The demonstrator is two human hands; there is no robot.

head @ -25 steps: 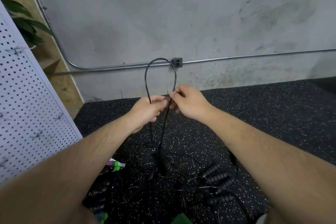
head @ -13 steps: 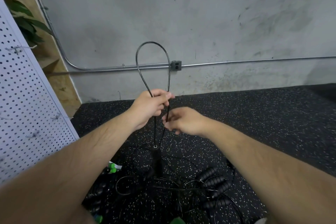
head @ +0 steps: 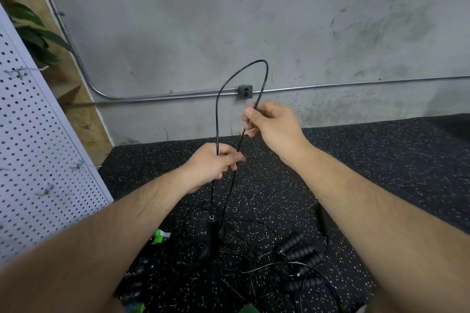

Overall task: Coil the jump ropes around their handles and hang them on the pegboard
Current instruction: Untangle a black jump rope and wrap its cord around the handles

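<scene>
A thin black jump rope [head: 217,109] stands up in a tall loop in front of the grey wall. My left hand [head: 212,165] grips both strands at the loop's base. My right hand [head: 269,123] pinches the right strand higher up, near the wall socket. Below my left hand the rope's black handles [head: 209,237] hang close together over the floor. A white pegboard [head: 38,150] with metal hooks [head: 81,165] leans at the left.
More black ribbed handles [head: 302,254] and tangled thin ropes lie on the speckled rubber floor [head: 368,173] below my arms. A green and white item [head: 159,236] lies near the pegboard's foot. A metal conduit with a socket [head: 245,92] runs along the wall. A plant [head: 33,30] stands far left.
My right hand has risen from below my left hand up along the right strand, and the loop now leans to the right. My left hand keeps its grip on the strands.
</scene>
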